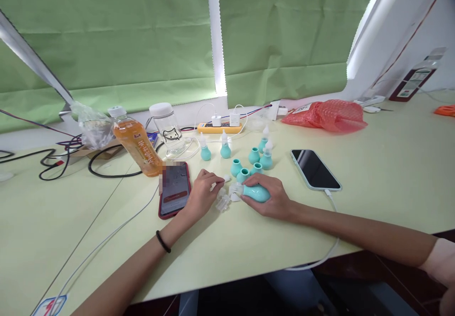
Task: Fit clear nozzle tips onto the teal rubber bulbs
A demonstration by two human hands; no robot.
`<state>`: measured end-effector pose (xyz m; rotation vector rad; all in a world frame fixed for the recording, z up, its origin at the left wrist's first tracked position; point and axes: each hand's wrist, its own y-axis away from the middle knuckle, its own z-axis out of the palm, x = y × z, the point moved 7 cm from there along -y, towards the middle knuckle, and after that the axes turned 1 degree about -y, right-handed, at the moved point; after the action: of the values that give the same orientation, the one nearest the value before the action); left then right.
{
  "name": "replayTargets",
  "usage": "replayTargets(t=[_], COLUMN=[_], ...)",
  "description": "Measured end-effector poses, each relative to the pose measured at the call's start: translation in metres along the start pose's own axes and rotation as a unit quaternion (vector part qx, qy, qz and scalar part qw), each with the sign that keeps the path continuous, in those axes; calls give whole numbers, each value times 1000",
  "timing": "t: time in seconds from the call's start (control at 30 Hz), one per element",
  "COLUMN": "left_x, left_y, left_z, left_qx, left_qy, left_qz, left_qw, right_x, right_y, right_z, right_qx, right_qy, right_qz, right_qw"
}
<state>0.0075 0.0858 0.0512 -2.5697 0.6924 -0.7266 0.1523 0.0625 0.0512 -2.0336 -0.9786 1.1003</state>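
Note:
My right hand is wrapped round a teal squeeze bulb tipped on its side, its mouth pointing left with a clear plastic collar at it. To the left, my left hand pinches a small whitish nozzle tip between thumb and forefinger; its exact shape is partly hidden. Loose clear plastic pieces lie on the table between the hands. Just behind are several open teal bulbs without nozzles. Farther back stand several bulbs fitted with clear nozzles, such as one teal nasal aspirator.
A red-cased phone lies beside my left wrist, and a charging phone lies to the right. An orange drink bottle, a clear cup, a yellow power strip and red bubble wrap line the back. Cables cross the left side.

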Motion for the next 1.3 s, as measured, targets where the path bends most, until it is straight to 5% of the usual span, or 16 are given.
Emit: replayTargets(t=[0.13,0.3,0.43,0.63,0.97,1.3], left_x=[-3,18,39,40,37,41], left_y=[2,11,18,19,21,27], left_z=[8,-8,-1,17,28,43], left_qx=[-9,21,-53,-128,-207,-300], left_qy=[-5,47,45,102,351,488], left_qz=[24,32,43,16,-91,-148], left_qw=[1000,998,997,986,908,806], right_x=[1,-7,-15,-23,-41,-46], right_y=[-1,0,4,7,-1,5], right_z=[4,3,6,9,-5,-5], right_qx=[-20,-28,-47,-70,-3,-19], right_qy=[-21,-40,-62,-107,-136,-141], right_qz=[-1,-15,-35,-76,-100,-127], right_qw=[1000,999,996,989,986,982])
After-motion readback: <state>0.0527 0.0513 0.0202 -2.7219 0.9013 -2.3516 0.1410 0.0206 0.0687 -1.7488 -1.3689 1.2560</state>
